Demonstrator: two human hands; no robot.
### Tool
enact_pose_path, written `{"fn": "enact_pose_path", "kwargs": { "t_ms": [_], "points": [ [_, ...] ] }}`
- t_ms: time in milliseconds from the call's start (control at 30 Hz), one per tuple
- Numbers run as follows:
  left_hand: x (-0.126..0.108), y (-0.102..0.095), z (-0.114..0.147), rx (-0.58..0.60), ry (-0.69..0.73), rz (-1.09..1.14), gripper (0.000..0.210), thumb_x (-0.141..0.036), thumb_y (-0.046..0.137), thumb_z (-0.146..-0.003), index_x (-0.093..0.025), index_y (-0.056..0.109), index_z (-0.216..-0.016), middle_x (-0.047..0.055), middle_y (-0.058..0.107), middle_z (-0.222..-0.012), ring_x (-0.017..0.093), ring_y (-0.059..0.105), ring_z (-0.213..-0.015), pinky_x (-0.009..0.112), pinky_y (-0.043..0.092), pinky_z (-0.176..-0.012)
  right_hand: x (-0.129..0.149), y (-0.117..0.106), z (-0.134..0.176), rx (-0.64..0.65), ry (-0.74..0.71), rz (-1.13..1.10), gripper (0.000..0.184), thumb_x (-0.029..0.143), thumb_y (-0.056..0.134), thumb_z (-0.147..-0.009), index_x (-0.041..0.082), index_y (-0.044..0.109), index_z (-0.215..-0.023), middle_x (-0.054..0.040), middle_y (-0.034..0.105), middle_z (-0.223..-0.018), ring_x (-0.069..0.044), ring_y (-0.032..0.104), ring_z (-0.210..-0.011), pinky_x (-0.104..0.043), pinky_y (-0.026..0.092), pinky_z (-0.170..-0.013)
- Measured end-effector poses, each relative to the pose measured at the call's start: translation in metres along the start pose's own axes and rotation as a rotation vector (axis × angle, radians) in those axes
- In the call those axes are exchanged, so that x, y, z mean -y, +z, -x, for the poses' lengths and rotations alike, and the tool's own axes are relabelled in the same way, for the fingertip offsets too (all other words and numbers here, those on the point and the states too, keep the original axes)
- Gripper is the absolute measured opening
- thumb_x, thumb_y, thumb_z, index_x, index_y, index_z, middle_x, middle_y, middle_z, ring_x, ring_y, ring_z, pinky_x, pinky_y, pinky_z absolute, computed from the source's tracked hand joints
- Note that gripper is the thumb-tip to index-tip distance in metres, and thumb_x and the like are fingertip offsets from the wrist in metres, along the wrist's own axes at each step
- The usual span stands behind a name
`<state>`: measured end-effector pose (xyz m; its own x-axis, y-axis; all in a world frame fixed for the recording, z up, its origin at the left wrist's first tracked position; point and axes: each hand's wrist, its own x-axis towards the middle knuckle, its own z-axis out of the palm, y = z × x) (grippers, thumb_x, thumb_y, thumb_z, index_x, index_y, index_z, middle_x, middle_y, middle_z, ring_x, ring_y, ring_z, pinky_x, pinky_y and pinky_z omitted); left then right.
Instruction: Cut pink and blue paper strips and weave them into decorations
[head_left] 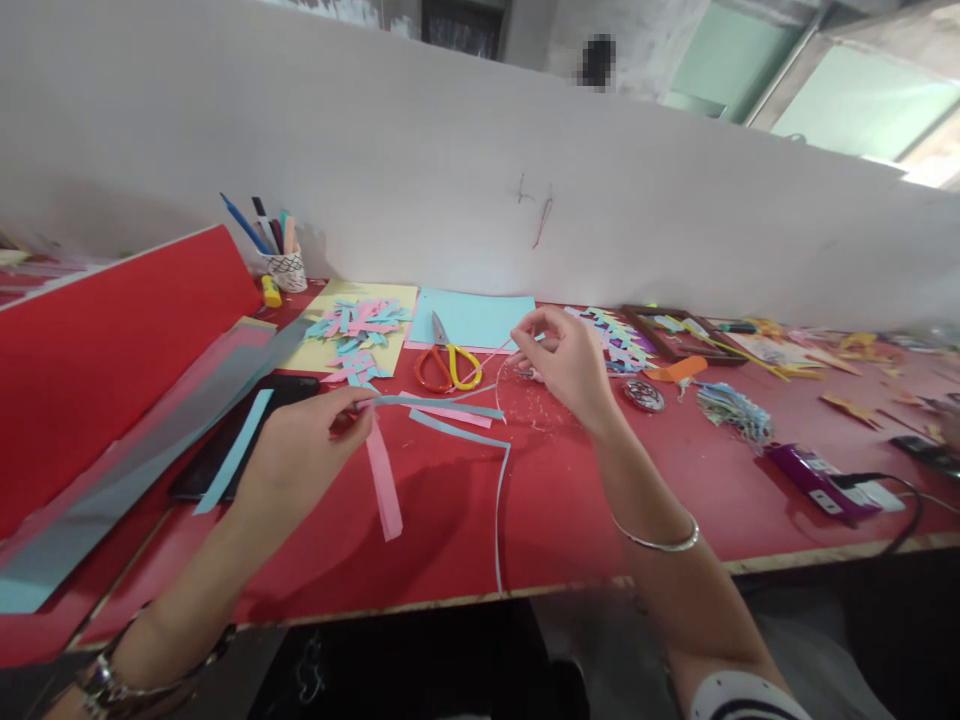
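My left hand [307,440] is closed in a pinch on paper strips at the left. A light blue paper strip [435,404] runs out from its fingertips to the right, and a pink paper strip [385,485] hangs down from them. Over the middle of the table, my right hand [561,360] is raised with thumb and finger pinched together. A thin, thread-like strand [498,385] trails from these fingertips; its material is hard to tell. Between the hands lie scissors [448,365] with one red and one yellow handle. Loose narrow blue strips [459,428] lie below them.
Cut paper pieces [367,325] lie on a yellow sheet, beside a blue sheet [476,315]. A dark phone [277,430] carries a blue strip at the left. A pen cup [285,268] stands behind. Right are a round tin [643,395] and a purple power strip [817,482].
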<state>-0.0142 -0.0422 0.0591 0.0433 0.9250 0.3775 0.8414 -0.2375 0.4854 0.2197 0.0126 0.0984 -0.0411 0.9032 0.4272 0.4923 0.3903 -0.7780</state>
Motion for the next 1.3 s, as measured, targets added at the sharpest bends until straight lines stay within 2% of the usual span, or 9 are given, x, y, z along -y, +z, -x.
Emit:
{"fn": "enact_pose_path", "kwargs": {
  "t_ms": [233, 433, 733, 1100, 1300],
  "points": [
    [0.003, -0.001, 0.001, -0.034, -0.020, 0.017, 0.027, -0.034, 0.038, -0.072, -0.020, 0.061, -0.078, 0.001, 0.067, -0.065, 0.015, 0.061, -0.059, 0.022, 0.045, -0.058, -0.002, -0.001, 0.000, -0.010, 0.020, -0.009, 0.013, 0.031, 0.054, -0.075, 0.019, 0.048, -0.072, 0.0014, 0.053, -0.068, -0.010, 0.061, -0.055, -0.019, 0.044, -0.044],
    [0.002, -0.001, 0.001, 0.004, -0.024, 0.041, 0.027, -0.034, 0.039, -0.071, -0.020, 0.061, -0.078, 0.002, 0.069, -0.070, 0.015, 0.061, -0.061, 0.023, 0.047, -0.060, -0.002, 0.001, -0.001, -0.032, 0.018, -0.010, 0.013, 0.030, 0.055, -0.074, 0.019, 0.048, -0.070, 0.0020, 0.051, -0.068, -0.010, 0.061, -0.056, -0.019, 0.045, -0.046],
    [-0.005, 0.004, 0.001, 0.048, 0.057, 0.059, 0.028, -0.032, 0.038, -0.074, -0.019, 0.063, -0.082, 0.003, 0.071, -0.078, 0.017, 0.064, -0.068, 0.024, 0.049, -0.064, -0.001, 0.003, -0.003, -0.033, 0.030, -0.022, 0.013, 0.030, 0.055, -0.073, 0.019, 0.047, -0.070, 0.0026, 0.052, -0.065, -0.010, 0.060, -0.053, -0.019, 0.045, -0.046],
    [0.005, -0.002, 0.001, 0.030, 0.080, 0.085, 0.027, -0.034, 0.040, -0.075, -0.020, 0.063, -0.082, 0.001, 0.070, -0.076, 0.015, 0.063, -0.066, 0.022, 0.048, -0.062, -0.004, -0.003, -0.003, 0.000, 0.047, -0.041, 0.013, 0.029, 0.055, -0.073, 0.019, 0.048, -0.071, 0.0018, 0.055, -0.066, -0.010, 0.062, -0.055, -0.020, 0.046, -0.046],
    [0.001, 0.001, 0.002, 0.042, 0.071, 0.114, 0.027, -0.034, 0.039, -0.074, -0.020, 0.062, -0.080, 0.002, 0.070, -0.074, 0.015, 0.063, -0.065, 0.022, 0.049, -0.061, -0.004, 0.001, -0.001, 0.012, 0.034, -0.049, 0.011, 0.028, 0.055, -0.074, 0.019, 0.049, -0.070, 0.0020, 0.054, -0.066, -0.011, 0.062, -0.055, -0.021, 0.047, -0.048]
  ]
}}
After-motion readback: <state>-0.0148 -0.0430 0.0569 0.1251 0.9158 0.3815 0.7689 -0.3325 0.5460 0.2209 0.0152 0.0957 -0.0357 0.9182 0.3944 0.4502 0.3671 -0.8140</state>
